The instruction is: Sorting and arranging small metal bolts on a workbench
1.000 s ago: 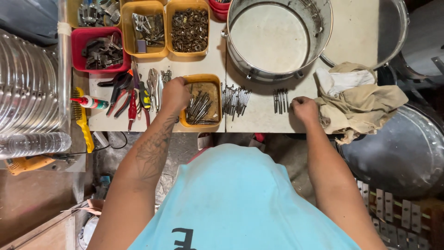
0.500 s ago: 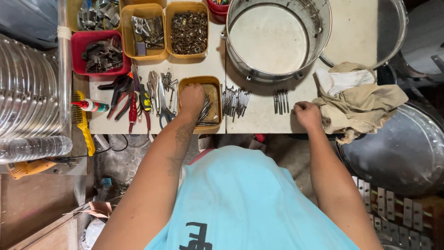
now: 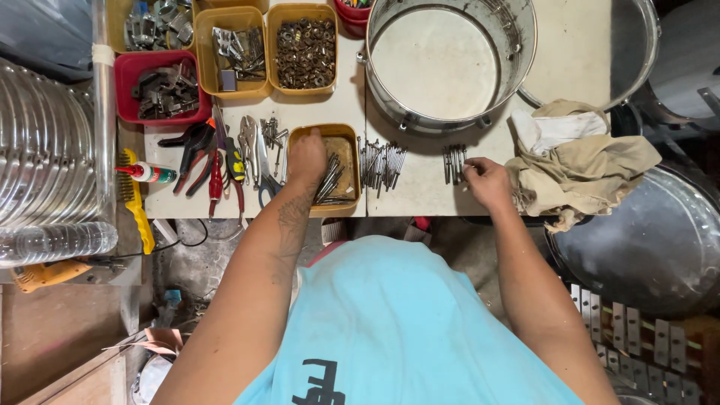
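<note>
My left hand (image 3: 306, 156) reaches into a yellow tray (image 3: 346, 137) of long metal rods (image 3: 328, 184) at the table's front edge, fingers down among the rods. My right hand (image 3: 486, 182) rests on the table beside a small row of rods (image 3: 453, 162), its fingertips touching them. Another, larger row of rods (image 3: 381, 163) lies between the tray and that small row. Behind both stands a round drum shell (image 3: 450, 60) with a metal hoop.
Pliers and cutters (image 3: 225, 154) lie left of the tray. Yellow and red bins (image 3: 304, 49) of nuts and brackets line the back. Beige rags (image 3: 581, 161) sit at the right. A yellow brush (image 3: 135, 199) and a plastic bottle (image 3: 52, 241) are at the left.
My left hand slid rightward and deeper into the yellow tray of rods. My right hand moved a little left onto the small row of rods.
</note>
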